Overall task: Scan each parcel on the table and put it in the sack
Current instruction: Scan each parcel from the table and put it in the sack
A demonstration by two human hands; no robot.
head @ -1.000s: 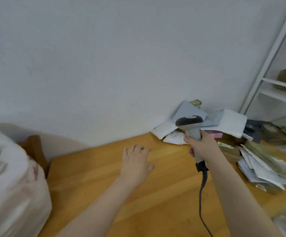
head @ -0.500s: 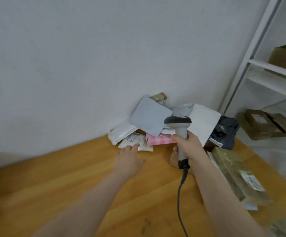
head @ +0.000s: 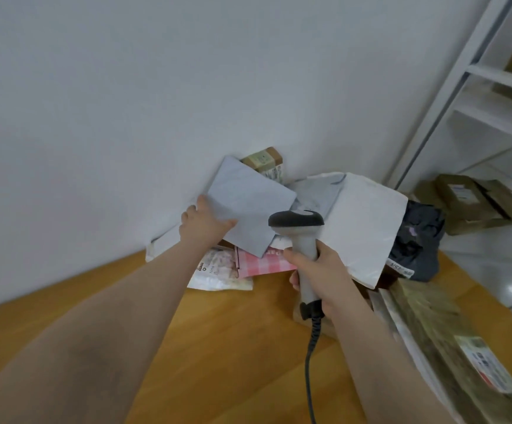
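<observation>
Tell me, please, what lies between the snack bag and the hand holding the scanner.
A pink checked parcel, partly hidden by the grey envelope; head view.

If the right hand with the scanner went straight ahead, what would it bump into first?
The scanner in the right hand would probably meet the grey mailer that the left hand grips; depth is unclear.

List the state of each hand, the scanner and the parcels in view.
left hand, grips the lower-left edge of the grey mailer
grey mailer, tilted atop the pile, held by one edge
right hand, holds the scanner by its handle
scanner, upright, head toward the pile
pink parcel, flat on the table, partly under the grey mailer
white mailer, resting on the pile, untouched
sack, not in view
</observation>
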